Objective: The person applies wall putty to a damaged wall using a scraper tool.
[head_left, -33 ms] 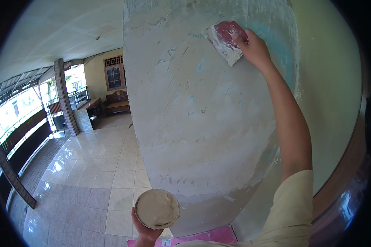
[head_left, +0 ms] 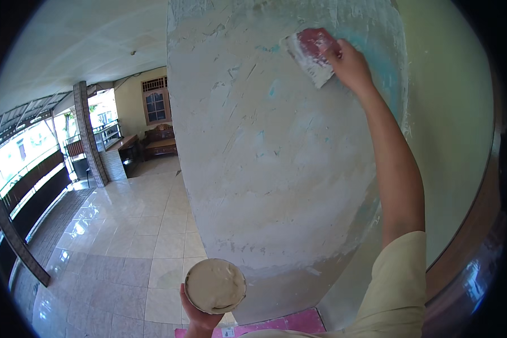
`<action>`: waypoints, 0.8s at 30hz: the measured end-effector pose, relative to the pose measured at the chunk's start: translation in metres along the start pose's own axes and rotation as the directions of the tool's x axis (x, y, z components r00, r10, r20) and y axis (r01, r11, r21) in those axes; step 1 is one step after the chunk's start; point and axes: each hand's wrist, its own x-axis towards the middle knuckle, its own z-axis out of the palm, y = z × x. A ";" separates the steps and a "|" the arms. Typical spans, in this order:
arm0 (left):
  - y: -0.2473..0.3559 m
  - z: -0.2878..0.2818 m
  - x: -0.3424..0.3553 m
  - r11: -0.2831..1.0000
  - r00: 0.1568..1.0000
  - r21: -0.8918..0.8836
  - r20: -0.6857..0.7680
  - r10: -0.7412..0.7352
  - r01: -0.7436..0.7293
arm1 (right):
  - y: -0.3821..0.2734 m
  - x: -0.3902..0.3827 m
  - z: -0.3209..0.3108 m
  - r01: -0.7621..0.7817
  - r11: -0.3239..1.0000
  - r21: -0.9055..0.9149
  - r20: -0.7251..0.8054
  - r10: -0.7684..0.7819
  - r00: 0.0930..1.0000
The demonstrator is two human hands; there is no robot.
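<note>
The red scraper (head_left: 312, 53), smeared with pale putty, lies flat against the upper part of the wide plastered pillar (head_left: 276, 169), and the right hand (head_left: 352, 66) is closed around its right edge, arm stretched up from a cream sleeve (head_left: 394, 293). The pillar face around the blade is rough and grey-white, with patches of turquoise paint showing through (mostly near the top right). Low in view, the left hand (head_left: 200, 316) cups a round bowl (head_left: 215, 285) from below, fingers wrapped on its underside; it is filled with smooth off-white putty and sits just in front of the pillar's foot. A pink sheet (head_left: 290, 324) lies on the tiled floor (head_left: 129, 236) at the base. Well off to the left stand a dark-patterned column (head_left: 90, 135), railings and a wooden bench (head_left: 160, 143) under a window.
</note>
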 end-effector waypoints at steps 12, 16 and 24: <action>-0.007 -0.008 -0.007 0.908 0.997 0.413 0.025 0.068 -0.072 | -0.043 -0.040 -0.030 0.484 0.866 -0.125 -0.456 -0.484 0.747; -0.014 -0.004 -0.008 0.997 1.000 0.073 -0.007 -0.007 0.008 | -0.057 -0.077 0.010 0.656 0.717 -0.236 -0.333 -0.694 0.638; -0.026 -0.001 -0.007 0.879 0.996 0.474 -0.042 0.077 -0.048 | -0.045 -0.178 -0.022 0.555 0.830 -0.061 -0.179 -0.556 0.812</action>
